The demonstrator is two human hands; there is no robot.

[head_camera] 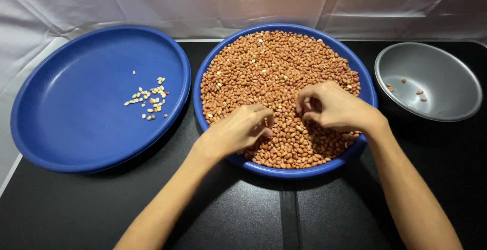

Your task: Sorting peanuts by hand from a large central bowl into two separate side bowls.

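A round blue tray [209,67] in the middle is heaped with brown-skinned peanuts [274,67]. Both my hands rest on the near part of the heap. My left hand [238,131] has its fingers curled down into the peanuts. My right hand [332,107] sits just right of it, fingertips pinched together on the nuts. Whether either hand holds a nut between its fingers is hidden. A second blue tray [61,123] on the left carries a small cluster of pale skinless peanuts [148,98].
A grey metal bowl [446,103] at the right holds a few brown peanuts [406,87]. All stand on a black tabletop [284,214]. White cloth [243,1] hangs behind and at the left.
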